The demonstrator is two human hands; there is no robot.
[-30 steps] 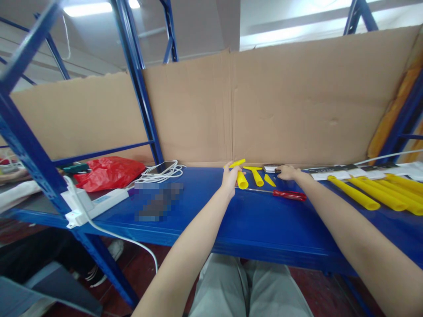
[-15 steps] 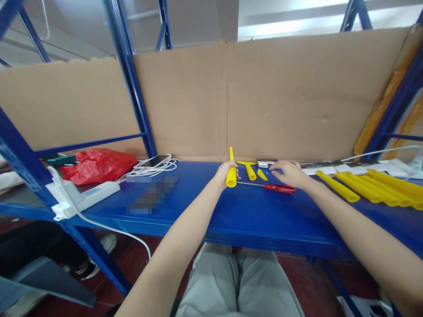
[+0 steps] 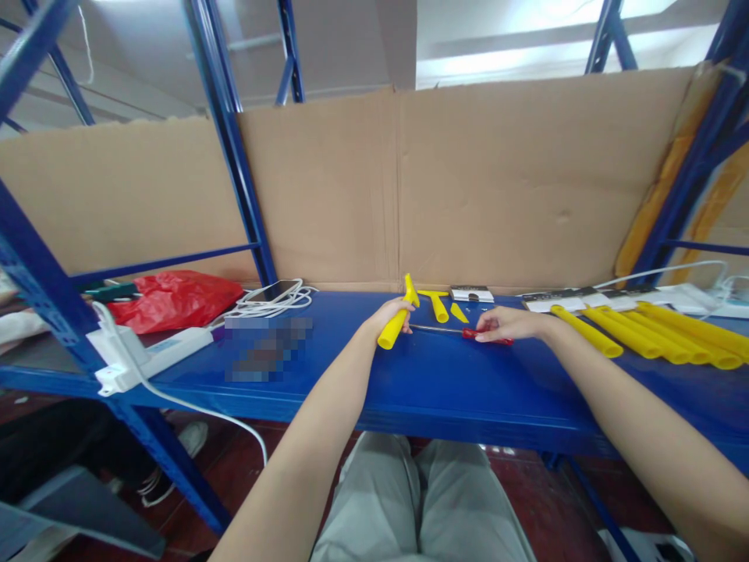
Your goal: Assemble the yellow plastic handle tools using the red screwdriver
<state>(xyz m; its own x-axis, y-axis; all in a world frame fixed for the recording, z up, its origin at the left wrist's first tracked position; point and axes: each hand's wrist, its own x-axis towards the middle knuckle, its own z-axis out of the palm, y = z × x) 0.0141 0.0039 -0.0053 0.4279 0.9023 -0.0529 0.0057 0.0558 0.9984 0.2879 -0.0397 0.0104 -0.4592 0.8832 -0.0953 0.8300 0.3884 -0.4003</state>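
Behind the blue table [image 3: 445,390] stands a tall cardboard panel [image 3: 403,187]; at the table's right end lies a row of yellow tubes [image 3: 661,340], near the right forearm [image 3: 620,402], which could brush the closest one and set it rolling. Toward the left, well apart from both hands, sits a red bag [image 3: 175,300], with a white power strip [image 3: 175,348] in front of it. Between bag and tubes, the left grip [image 3: 385,318] is wrapped around a yellow handle [image 3: 393,331], slanting, hollow end toward the near edge; a loose hold might let that round barrel twist. The right grip [image 3: 510,321] touches a red-handled screwdriver [image 3: 469,334] on the table, but whether the fingers have closed on it I cannot tell. Its shaft points at the left grip, so careless lifting could jab it or knock the yellow handle; pressing off-centre could roll the tool. Just beyond lie a yellow T-shaped piece [image 3: 439,308], a small black-and-white box [image 3: 471,293] and, smallest, a yellow wedge [image 3: 459,314], which a swinging screwdriver might sweep aside.
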